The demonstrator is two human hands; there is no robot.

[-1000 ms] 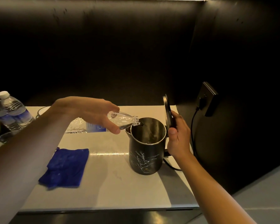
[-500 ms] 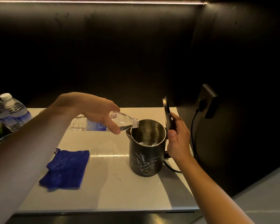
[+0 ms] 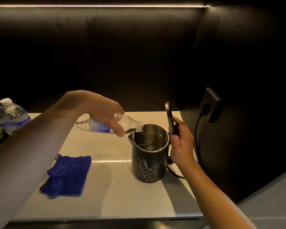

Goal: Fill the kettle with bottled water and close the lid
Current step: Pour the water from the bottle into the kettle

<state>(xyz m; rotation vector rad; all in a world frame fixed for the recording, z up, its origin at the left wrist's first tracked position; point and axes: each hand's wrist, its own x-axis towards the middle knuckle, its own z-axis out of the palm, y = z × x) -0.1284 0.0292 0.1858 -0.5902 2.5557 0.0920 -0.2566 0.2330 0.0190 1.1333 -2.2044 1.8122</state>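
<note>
A black kettle with white marbling stands on the pale counter, its lid tipped upright at the back right. My right hand grips the kettle's handle, with the fingers against the open lid. My left hand holds a clear water bottle with a blue label, tilted almost flat, its open mouth over the kettle's rim. Water ripples inside the kettle.
A blue cloth lies on the counter to the left of the kettle. Two capped water bottles stand at the far left edge. A black wall socket with a plugged cable sits on the dark right wall.
The bottle's rear end has lifted, so it tilts more steeply toward the kettle. Water has gathered in the kettle. My right hand stays on the handle and lid.
</note>
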